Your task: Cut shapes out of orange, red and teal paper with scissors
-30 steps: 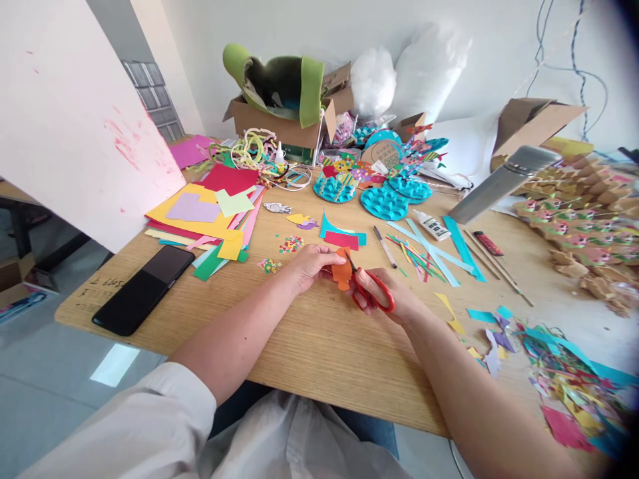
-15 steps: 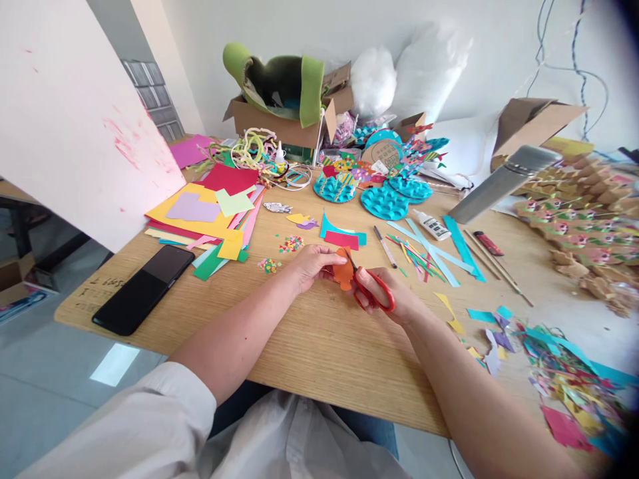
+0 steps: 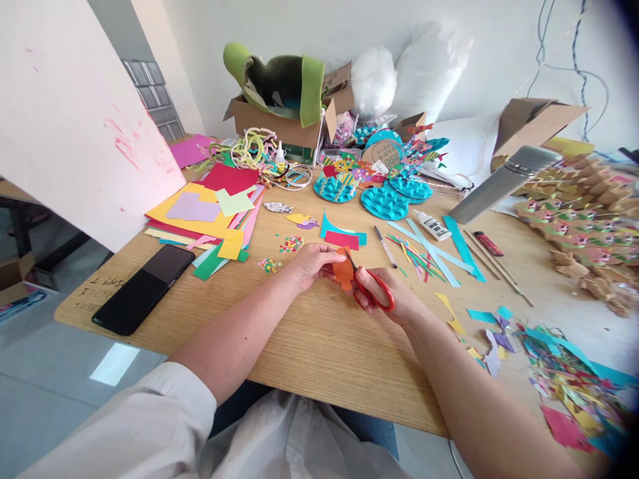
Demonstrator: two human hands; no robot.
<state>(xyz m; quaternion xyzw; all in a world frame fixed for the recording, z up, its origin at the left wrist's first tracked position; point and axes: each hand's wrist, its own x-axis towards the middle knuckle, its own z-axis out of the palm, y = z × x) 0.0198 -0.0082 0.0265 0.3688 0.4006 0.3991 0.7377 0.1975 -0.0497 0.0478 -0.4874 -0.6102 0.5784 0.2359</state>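
Worktop (image 3: 299, 346) bore paper scraps (image 3: 566, 424). Left hand (image 3: 315, 265) pinched orange paper (image 3: 342, 273); right hand (image 3: 399, 297) curled round red-handled scissors (image 3: 385, 287), blades at paper.

orange cutout (image 3: 343, 271): matt paper | scissor handles (image 3: 386, 289): glossy plastic | table (image 3: 309, 349): wood

On the table (image 3: 299, 346), phone (image 3: 143, 290) to the left of the scissors (image 3: 383, 285), pen (image 3: 385, 247) behind them

A pale grey shirt (image 3: 299, 442), softly creased and marked by a vertical seam in front, is worn over blue trousers (image 3: 372, 434). The left sleeve (image 3: 150, 412) is ended near the elbow; the left hand (image 3: 310, 267) and right hand (image 3: 399, 297) are bared.
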